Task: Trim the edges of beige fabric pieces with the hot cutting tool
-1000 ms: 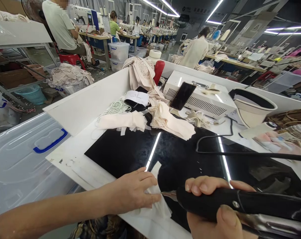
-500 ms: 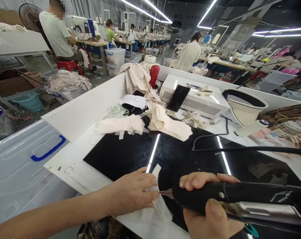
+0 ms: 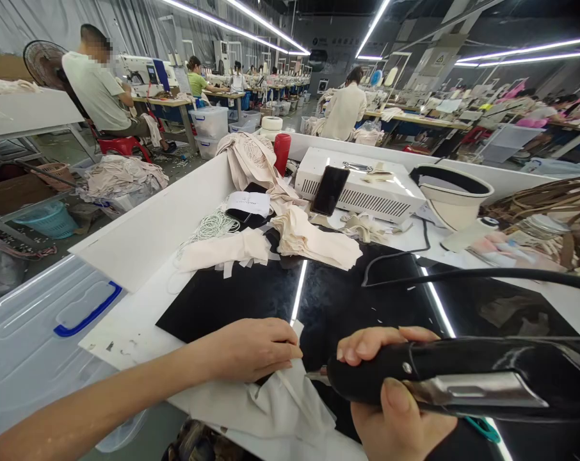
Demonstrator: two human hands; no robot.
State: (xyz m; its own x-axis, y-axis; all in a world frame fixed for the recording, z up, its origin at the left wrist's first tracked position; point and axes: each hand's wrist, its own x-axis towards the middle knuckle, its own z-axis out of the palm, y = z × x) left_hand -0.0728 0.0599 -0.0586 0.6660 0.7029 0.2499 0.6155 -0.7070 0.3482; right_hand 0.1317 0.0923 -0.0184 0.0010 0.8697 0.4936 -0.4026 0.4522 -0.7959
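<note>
My left hand point(image 3: 258, 349) is closed over the upper end of a thin off-white cloth point(image 3: 302, 400), which drapes down over the table's near edge. In my right hand point(image 3: 400, 419) is a black hot knife point(image 3: 453, 378) with a metal lever along its side. The knife's thin tip point(image 3: 317, 376) points left and lies at the right edge of the cloth, close to my left fingers. Below them is a glossy black board point(image 3: 256, 294); faint haze shows over it. What my left fingertips pinch is partly hidden.
Stacked cream cloth pieces point(image 3: 314, 240) lie at the board's far edge. Behind stand a phone point(image 3: 330, 191), a white metal box point(image 3: 362, 189) and a cream visor point(image 3: 456, 195). A black cable point(image 3: 482, 274) crosses the right side. A clear lidded bin point(image 3: 40, 333) stands left.
My left hand's fingers have curled in more, and more of the cloth shows spread below the hand. The knife tip stays by the cloth's edge. The whole view has shifted slightly.
</note>
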